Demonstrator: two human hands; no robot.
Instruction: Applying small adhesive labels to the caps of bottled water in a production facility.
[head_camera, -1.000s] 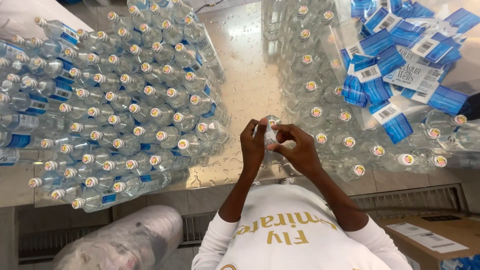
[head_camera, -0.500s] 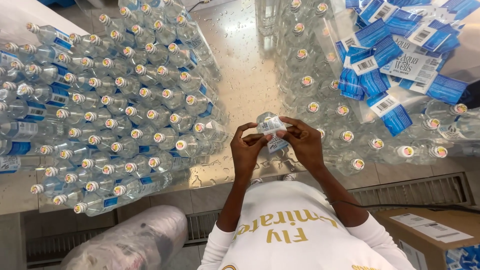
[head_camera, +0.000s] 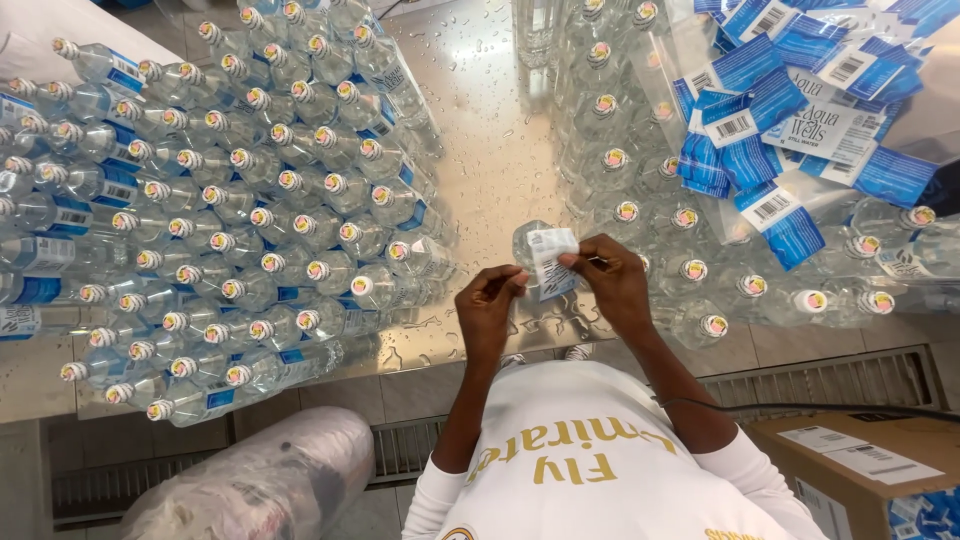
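Note:
My left hand (head_camera: 490, 305) and my right hand (head_camera: 612, 280) hold one clear plastic water bottle (head_camera: 533, 243) above the wet steel table (head_camera: 500, 150). A white and blue label (head_camera: 552, 262) lies against the bottle's side. My right fingertips pinch the label's right edge, and my left fingers grip the bottle at the label's left edge. To the left stands a block of labelled bottles (head_camera: 240, 210) with capped tops. On the right stands a group of bottles without labels (head_camera: 650, 200).
A clear bag of loose blue and white labels (head_camera: 790, 110) rests on the bottles at the upper right. A cardboard box (head_camera: 860, 470) sits low at the right, a plastic-wrapped roll (head_camera: 260, 480) at the lower left. A floor grate runs below the table edge.
The bottle has turned in my hands and the label now faces up, spread flatter on it. Both hands have dropped slightly toward me.

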